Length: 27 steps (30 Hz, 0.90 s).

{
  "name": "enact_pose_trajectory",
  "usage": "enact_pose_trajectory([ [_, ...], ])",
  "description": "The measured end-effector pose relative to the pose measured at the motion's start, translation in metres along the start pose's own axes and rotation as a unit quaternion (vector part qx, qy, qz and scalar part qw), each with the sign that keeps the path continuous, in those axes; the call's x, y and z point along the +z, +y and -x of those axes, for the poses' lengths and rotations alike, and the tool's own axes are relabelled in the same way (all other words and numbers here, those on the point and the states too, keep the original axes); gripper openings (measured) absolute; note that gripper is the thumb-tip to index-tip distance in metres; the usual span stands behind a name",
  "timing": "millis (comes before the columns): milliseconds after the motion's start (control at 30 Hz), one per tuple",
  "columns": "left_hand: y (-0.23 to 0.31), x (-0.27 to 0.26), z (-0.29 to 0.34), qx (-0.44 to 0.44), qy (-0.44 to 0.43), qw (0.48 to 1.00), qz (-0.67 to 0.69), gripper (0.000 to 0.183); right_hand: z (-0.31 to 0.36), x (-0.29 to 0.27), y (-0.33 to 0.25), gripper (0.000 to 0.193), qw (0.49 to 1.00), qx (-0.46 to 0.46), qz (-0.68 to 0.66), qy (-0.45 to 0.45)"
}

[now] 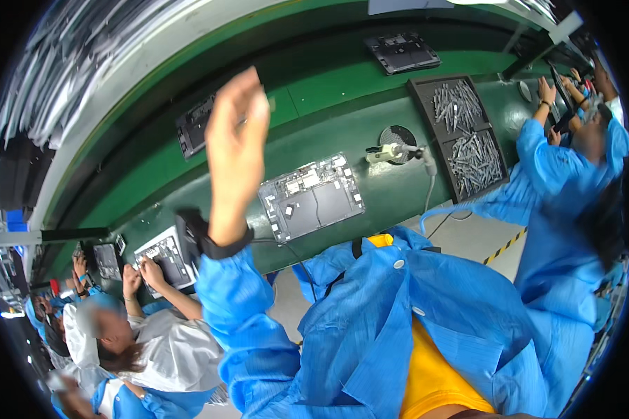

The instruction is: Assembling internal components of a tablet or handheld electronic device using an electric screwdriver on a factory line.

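Observation:
My left hand (pixel 237 140) is raised over the left part of the green bench, its fingers stretched out with a gap beside the thumb, and I see nothing held in it. A black band with a cord circles that wrist. Behind the hand, partly hidden by it, lies a dark laptop chassis (pixel 192 129). Right of my forearm an opened laptop chassis (pixel 318 209) rests on the bench, its circuit boards along the far side and dark battery area nearer me. My right hand is not in view.
An electric screwdriver (pixel 398 151) lies by a round mesh piece (pixel 397 136). Beyond it stands a black two-part tray (pixel 435 140) full of small grey parts. Another chassis (pixel 402 52) sits at the back. Co-workers (pixel 154 335) work at left and right (pixel 538 167).

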<state>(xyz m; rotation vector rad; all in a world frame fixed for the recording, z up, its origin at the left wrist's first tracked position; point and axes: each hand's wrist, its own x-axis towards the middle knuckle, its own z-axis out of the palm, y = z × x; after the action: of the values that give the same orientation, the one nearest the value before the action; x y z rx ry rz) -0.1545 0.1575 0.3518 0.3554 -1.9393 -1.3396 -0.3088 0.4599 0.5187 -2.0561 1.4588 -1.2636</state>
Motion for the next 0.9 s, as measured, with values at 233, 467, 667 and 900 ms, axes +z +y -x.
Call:
enact_pose_trajectory([
  [233,-0.148,-0.049,0.156,-0.289,0.009,0.927,-0.240,0.043,0.157,0.213,0.218,0.068,0.810,0.526,-0.056,0.253],
  [467,-0.239,-0.078,0.169,-0.338,-0.119,0.917,-0.173,0.076,0.130,0.243,0.352,0.042,0.800,0.354,-0.156,0.459],
  [667,-0.265,-0.073,0.144,-0.410,-0.159,0.895,-0.071,0.066,0.217,0.211,0.341,0.018,0.701,0.350,0.091,0.614],
  [900,-0.259,-0.079,0.132,-0.362,-0.237,0.901,-0.033,0.074,0.208,0.205,0.360,0.024,0.739,0.370,0.178,0.534],
])
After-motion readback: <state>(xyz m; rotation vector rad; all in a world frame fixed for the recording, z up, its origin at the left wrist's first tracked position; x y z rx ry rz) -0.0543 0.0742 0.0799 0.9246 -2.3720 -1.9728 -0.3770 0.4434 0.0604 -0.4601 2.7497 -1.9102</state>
